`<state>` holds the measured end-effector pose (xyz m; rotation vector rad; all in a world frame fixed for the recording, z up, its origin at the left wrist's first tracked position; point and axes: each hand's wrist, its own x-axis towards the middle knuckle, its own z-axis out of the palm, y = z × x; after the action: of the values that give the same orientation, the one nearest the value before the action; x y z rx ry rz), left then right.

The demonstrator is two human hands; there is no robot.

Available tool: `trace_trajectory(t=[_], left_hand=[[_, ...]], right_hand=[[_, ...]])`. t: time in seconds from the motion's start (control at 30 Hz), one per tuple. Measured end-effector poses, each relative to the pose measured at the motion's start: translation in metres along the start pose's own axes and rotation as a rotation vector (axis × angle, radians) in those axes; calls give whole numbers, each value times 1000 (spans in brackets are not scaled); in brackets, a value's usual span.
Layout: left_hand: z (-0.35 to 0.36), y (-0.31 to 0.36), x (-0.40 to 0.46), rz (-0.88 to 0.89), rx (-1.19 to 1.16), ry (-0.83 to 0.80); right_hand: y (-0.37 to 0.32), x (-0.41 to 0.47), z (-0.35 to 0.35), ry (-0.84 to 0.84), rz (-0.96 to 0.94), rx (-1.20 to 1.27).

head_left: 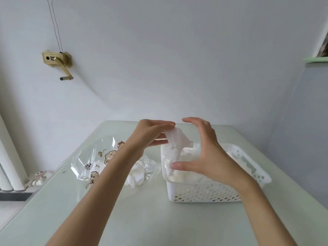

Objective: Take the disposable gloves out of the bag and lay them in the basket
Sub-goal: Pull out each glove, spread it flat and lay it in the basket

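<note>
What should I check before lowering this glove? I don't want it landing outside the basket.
1. Glove held: ok, the left hand pinches its top.
2. Glove over the basket: ok, it hangs above the basket's left end.
3. Right hand free: ok, open, holding nothing.
4. Room in the basket: cannot tell, white gloves already fill much of it.
5. Bag out of the way: ok, it lies left of the basket.
6. Gloves left in the bag: ok, some show inside.

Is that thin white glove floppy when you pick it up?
Probably very floppy: the thin translucent white plastic glove, pinched by the left hand, droops into the white perforated plastic basket. It is likely very light, since fingertips alone hold it.
</note>
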<state>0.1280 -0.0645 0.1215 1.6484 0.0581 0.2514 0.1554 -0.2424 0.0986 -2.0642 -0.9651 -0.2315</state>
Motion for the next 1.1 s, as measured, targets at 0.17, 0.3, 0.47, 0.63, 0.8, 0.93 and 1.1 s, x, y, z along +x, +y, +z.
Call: trace_trajectory(t=[0.17,0.3,0.47,0.63,0.8,0.93,1.1], left_hand=[[22,9,5,-53,-2,-96],[28,15,7,-96,-25,-207],[38,19,5,72,406,-308],[43,3,19,248,477,-159],[48,8,17,238,117,-195],[44,15,14,175,82,-387],[26,16,14,174,160,-369]], right_hand=[[9,7,-15,423,-66,-185],[9,7,-42,495,-15,94],[11,13,-53,397,77,231],[2,23,-59,406,134,372],[-1,28,-69,436,181,321],[-6,27,-80,374,116,275],[-19,27,-96,265,51,220]])
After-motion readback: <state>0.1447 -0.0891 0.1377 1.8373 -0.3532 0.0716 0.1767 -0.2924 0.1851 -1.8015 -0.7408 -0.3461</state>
